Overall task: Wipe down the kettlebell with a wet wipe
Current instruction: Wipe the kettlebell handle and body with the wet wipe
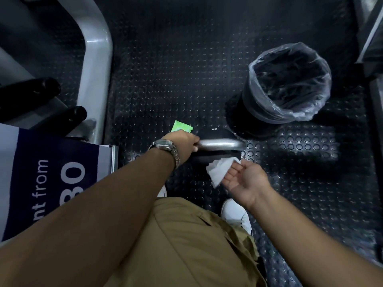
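A black kettlebell (215, 132) with a silver handle (221, 144) stands on the studded rubber floor in front of my feet. My left hand (184, 145), with a metal watch on the wrist, grips the left end of the handle. My right hand (245, 181) is palm up just right of and below the kettlebell, holding a crumpled white wet wipe (219, 169) in its fingers against the near side of the bell. A green wipe packet (181, 127) lies on the floor behind my left hand, partly hidden.
A black bin with a clear plastic liner (288, 83) stands close behind the kettlebell to the right. A grey machine frame (97, 59) and black handles lie at left, above a blue and white sign (51, 179). My white shoe (236, 214) is below.
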